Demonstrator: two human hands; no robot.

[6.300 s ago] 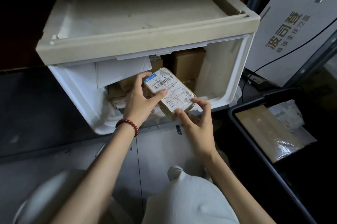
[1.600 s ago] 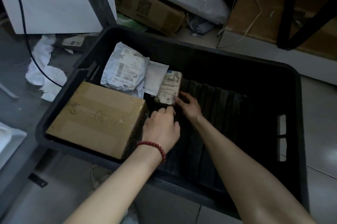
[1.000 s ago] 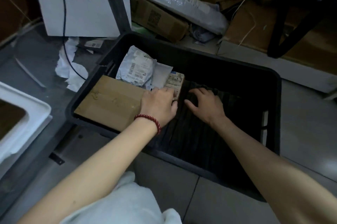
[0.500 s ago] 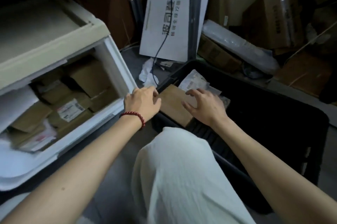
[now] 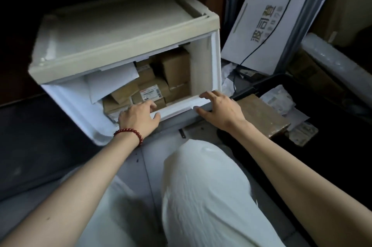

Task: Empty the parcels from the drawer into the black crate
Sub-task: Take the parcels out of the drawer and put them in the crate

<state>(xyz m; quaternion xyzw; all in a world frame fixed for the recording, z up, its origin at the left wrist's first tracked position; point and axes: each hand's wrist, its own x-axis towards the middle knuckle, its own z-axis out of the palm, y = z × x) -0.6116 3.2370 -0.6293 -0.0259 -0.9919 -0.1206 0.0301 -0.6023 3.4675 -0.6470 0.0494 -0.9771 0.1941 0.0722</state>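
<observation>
The white drawer (image 5: 181, 106) stands pulled out of its beige cabinet (image 5: 112, 25), with several brown cardboard parcels (image 5: 175, 65) and a white envelope (image 5: 112, 81) inside. One labelled parcel (image 5: 151, 92) lies near the front. My left hand (image 5: 138, 118), with a red bead bracelet, reaches over the drawer's front rim with its fingers relaxed, holding nothing. My right hand (image 5: 219, 109) hovers at the rim's right end with fingers spread, holding nothing. The black crate (image 5: 342, 146) at right holds a brown box (image 5: 261, 116) and grey mailer bags (image 5: 279, 97).
A white board with printed characters (image 5: 265, 25) leans behind the crate, with a black cable (image 5: 251, 53) across it. My knee in white fabric (image 5: 201, 186) fills the lower middle. Boxes and a wrapped roll (image 5: 332, 61) lie at the far right.
Both hands left the labelled packet in the crate and swung left to the drawer. My view turned from the crate back to the drawer.
</observation>
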